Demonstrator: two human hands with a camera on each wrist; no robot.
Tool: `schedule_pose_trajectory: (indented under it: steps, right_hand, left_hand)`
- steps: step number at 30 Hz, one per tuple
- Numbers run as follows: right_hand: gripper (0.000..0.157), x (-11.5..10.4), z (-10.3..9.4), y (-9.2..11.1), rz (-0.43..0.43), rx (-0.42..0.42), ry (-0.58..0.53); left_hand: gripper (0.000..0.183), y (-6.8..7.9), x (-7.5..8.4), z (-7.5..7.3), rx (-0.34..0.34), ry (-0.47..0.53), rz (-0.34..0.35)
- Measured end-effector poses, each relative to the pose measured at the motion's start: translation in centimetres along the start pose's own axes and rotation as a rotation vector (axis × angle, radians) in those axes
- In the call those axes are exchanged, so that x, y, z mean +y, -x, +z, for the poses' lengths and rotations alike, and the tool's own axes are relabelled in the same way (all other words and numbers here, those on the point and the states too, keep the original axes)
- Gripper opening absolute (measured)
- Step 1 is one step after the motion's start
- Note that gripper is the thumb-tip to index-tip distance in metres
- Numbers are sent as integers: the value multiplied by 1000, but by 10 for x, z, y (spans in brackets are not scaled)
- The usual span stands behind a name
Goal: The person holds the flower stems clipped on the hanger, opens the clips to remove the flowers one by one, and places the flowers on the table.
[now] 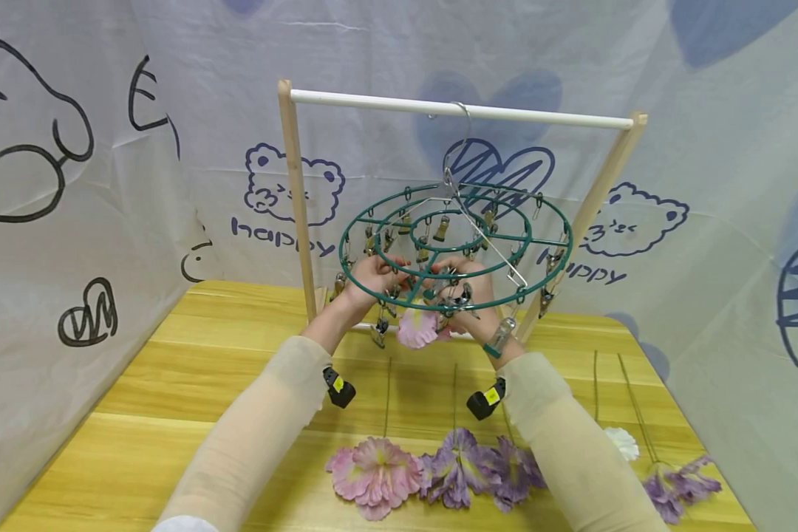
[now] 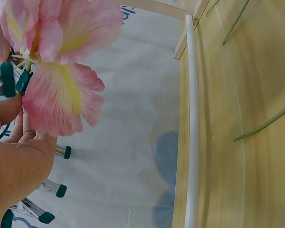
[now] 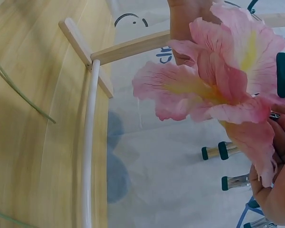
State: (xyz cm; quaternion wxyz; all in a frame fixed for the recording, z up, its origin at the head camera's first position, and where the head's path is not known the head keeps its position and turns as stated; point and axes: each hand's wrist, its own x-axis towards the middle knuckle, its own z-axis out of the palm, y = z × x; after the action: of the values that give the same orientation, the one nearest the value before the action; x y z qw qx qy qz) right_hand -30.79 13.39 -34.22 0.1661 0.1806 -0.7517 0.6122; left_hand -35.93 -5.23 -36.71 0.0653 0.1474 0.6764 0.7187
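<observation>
Both hands meet under a round green hanging rack (image 1: 528, 240) set with metal clips. A pink flower (image 2: 61, 90) with yellow streaks hangs head down below the fingers. My left hand (image 1: 375, 275), seen in its wrist view with thumb and fingers curled at the flower's base, pinches it close to a clip's green tips (image 2: 23, 80). On the other side, my right hand (image 1: 468, 284) curls its fingers round a metal clip (image 3: 274, 115) behind the petals; the flower and nearby clips hide much of this grip.
The rack hangs by a wire hook (image 1: 467, 122) from a white rod (image 1: 372, 100) on a wooden frame (image 1: 295, 177). Another pink flower (image 1: 375, 476), purple flowers (image 1: 462, 469) and a white flower (image 1: 621, 443) lie on the wooden table (image 1: 146, 414). Several clips dangle around the hands.
</observation>
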Motion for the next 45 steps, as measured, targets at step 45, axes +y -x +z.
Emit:
schedule_pose_trajectory:
  steps: [45]
  right_hand:
    - [17,11,0,-3,-94,65,77]
  left_hand:
    - [38,27,-6,-15,-110,-155,-92]
